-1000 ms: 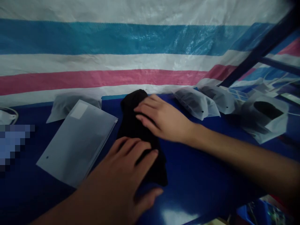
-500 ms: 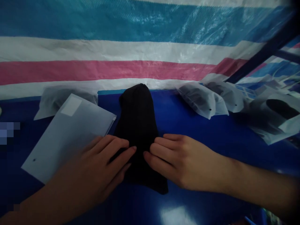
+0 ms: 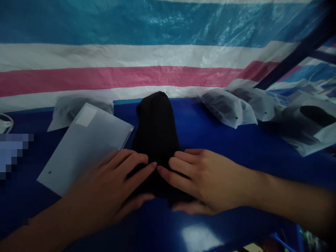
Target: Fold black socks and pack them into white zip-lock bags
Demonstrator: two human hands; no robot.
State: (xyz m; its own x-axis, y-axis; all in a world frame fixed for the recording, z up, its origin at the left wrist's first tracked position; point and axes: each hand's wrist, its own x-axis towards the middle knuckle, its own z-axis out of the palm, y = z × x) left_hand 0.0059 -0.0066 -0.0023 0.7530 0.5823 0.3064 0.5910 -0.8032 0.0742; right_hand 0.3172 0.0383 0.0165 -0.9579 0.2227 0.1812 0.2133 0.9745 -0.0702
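- Both hands, left hand (image 3: 112, 185) and right hand (image 3: 210, 178), have moved closer together since the earlier frame; index fingertips now nearly meet.
- Black cloth item (image 3: 157, 129): lies lengthwise at centre on the blue table (image 3: 223, 140), right of the frosted pouch (image 3: 84, 140); matte, dark, far end rounded and slightly creased, near end partly hidden.
- Grip: fingers bent on the near part, thumbs parted from them; cannot tell whether fabric is pinched.

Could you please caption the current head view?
Two bare hands, left and right, on black cloth beside flat translucent bags.
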